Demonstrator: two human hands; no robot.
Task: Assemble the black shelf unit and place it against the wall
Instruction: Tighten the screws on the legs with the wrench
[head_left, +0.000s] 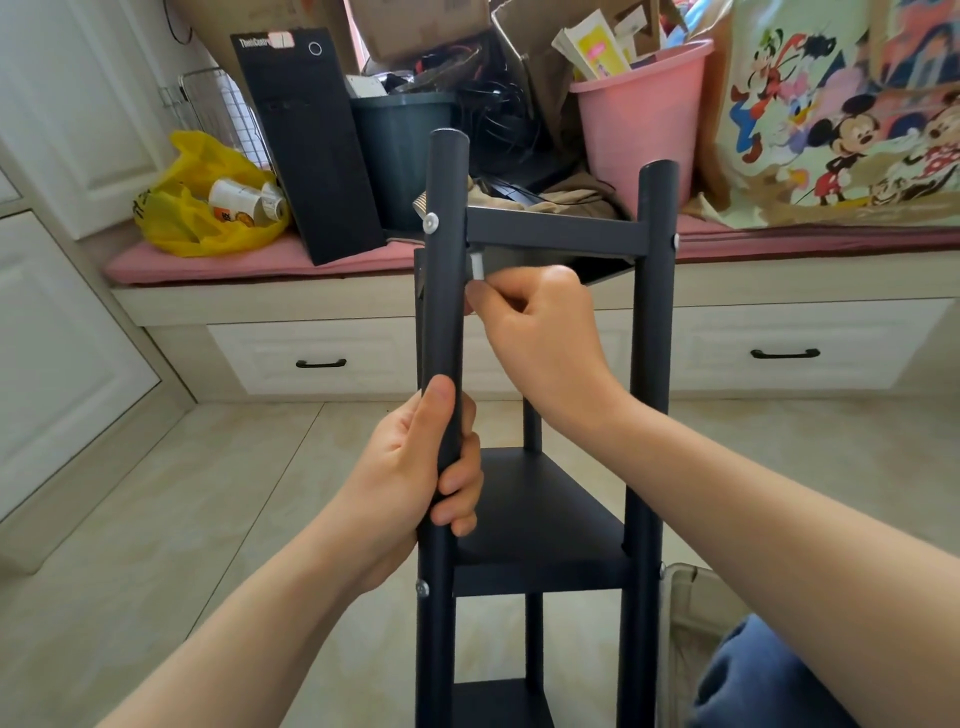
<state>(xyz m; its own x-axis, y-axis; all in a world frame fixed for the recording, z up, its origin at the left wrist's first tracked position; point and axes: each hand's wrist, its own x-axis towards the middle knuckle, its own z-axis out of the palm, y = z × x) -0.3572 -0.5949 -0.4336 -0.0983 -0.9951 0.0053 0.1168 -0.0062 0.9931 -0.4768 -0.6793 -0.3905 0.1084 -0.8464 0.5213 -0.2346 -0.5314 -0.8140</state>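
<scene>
Shelf unit (540, 519), left hand (415, 467) gripping post, right hand (535, 322) pinching white fitting (476, 266), "ThinkCentre" tower (306, 145) behind

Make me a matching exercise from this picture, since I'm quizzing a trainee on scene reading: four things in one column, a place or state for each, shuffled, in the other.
Things:
1. left hand
2. right hand
3. yellow bag
4. pink bucket

Places or states:
A. lying on the pink cushion, left of the black computer tower
B. wrapped around the shelf unit's front left post
C. standing on the bench, stuffed with papers
D. pinching a small white part just under the top shelf

Pairs: 1-B, 2-D, 3-A, 4-C
</scene>
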